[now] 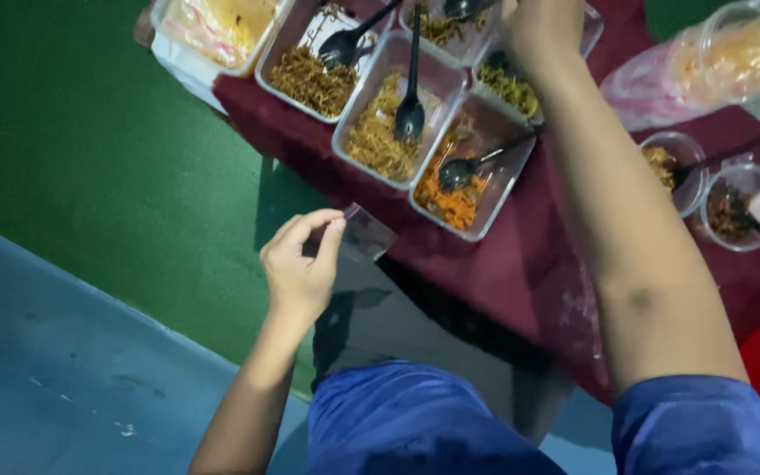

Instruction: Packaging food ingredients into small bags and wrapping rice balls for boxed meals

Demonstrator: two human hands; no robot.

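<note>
Head view: left hand [299, 268], fingers [332, 236] pinching small clear plastic cup [364, 236], held off bench edge above green floor [90, 132]. Right hand [540, 26] reaches over far tubs; fingers cut off by frame, grip not discernible. Five rectangular clear tubs [398, 110] of shredded food visible, four black spoons [411, 97]. Two round cups [732, 207] at right. Two clear bags [714, 66]. Maroon-covered bench [521, 264] crowded; open room over floor at left.

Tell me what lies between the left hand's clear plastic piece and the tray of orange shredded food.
Nothing visible. The left hand pinches the small clear plastic piece just off the maroon tablecloth's edge; only bare cloth separates it from the clear rectangular tray of orange shredded food, where a black plastic spoon rests.
</note>
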